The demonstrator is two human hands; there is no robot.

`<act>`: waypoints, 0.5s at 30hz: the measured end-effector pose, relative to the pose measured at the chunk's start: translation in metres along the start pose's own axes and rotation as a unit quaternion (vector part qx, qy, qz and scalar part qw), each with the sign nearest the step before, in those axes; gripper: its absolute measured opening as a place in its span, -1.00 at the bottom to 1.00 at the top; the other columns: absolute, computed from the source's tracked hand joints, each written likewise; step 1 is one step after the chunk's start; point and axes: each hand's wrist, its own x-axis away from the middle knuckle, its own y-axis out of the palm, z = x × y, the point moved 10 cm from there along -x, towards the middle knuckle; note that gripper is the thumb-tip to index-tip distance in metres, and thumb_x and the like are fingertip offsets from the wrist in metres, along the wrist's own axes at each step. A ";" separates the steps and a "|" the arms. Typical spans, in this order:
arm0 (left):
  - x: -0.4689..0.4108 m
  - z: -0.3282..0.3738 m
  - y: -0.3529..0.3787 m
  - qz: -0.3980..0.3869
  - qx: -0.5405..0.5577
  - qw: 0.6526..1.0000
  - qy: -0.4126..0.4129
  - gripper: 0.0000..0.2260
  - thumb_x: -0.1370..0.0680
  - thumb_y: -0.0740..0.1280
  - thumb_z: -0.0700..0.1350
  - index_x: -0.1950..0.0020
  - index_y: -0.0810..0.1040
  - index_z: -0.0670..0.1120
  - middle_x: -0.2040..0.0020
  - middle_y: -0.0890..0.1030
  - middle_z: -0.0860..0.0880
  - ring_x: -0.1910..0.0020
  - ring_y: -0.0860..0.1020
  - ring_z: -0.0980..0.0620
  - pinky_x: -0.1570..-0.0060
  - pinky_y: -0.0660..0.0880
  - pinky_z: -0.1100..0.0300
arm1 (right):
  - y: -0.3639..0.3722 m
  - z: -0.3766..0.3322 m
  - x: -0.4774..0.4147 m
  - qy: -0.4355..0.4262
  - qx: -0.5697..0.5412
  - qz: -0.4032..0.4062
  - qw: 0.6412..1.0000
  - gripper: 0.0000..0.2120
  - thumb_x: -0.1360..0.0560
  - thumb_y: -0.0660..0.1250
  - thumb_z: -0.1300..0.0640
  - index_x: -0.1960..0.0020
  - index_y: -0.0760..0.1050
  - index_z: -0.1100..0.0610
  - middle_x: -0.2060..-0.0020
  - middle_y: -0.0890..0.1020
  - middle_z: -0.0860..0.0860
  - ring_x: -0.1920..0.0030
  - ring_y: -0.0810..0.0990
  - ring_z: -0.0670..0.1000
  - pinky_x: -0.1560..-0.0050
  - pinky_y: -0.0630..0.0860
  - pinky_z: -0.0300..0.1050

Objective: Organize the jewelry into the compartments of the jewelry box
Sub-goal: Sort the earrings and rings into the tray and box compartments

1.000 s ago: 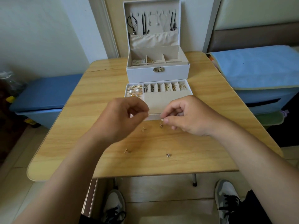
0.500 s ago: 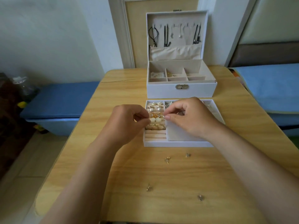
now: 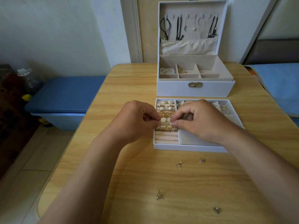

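Up close, your left hand (image 3: 134, 122) and right hand (image 3: 202, 123) meet over the left section of the tray (image 3: 191, 147). Both have fingers curled into tight pinches, tips nearly touching above the gold and pearl pieces (image 3: 166, 109) seated in the padded rolls (image 3: 166, 137). Whether either pinch has hold of a piece is too small to tell.

The tray lies just near of the open jewelry box (image 3: 194, 90), where necklaces (image 3: 179, 28) hang in the raised lid. Four loose earrings (image 3: 178, 164) lie scattered on the wooden table (image 3: 129, 175), near of the tray and well apart from one another. A blue bench (image 3: 64, 92) sits to the far left.

Expect those earrings to be very light, rigid and slippery, with thin posts that could bend or prick. Take each one by its decorative head between thumb and forefinger, post pointing down, and press it gently between two rolls.
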 end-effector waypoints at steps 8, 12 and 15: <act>-0.004 -0.003 0.005 -0.022 0.001 1.000 0.011 -0.88 -0.42 0.55 -0.22 0.10 0.73 -0.04 0.17 0.67 0.09 0.18 0.61 0.14 0.16 0.53 0.33 | 0.002 0.002 0.000 -0.008 0.009 -0.012 1.000 -0.90 -0.45 0.52 0.19 0.19 0.69 0.00 0.35 0.61 -0.25 0.31 0.53 -0.31 0.30 0.36 -0.49; -0.003 -0.005 0.007 -0.023 -0.001 1.000 -0.011 -0.85 -0.46 0.50 -0.23 0.09 0.72 0.03 0.18 0.66 0.11 0.21 0.61 0.15 0.19 0.55 0.31 | 0.003 0.002 -0.001 -0.013 0.014 -0.004 1.000 -0.88 -0.44 0.52 0.18 0.21 0.69 -0.02 0.32 0.62 -0.20 0.29 0.54 -0.30 0.29 0.37 -0.47; -0.003 -0.007 0.007 -0.019 0.001 0.999 -0.033 -0.85 -0.48 0.48 -0.25 0.11 0.71 0.01 0.25 0.66 0.08 0.29 0.59 0.16 0.24 0.55 0.33 | 0.002 0.005 -0.001 -0.009 0.004 -0.001 1.000 -0.89 -0.44 0.53 0.18 0.20 0.69 -0.02 0.34 0.61 -0.27 0.30 0.54 -0.30 0.29 0.37 -0.46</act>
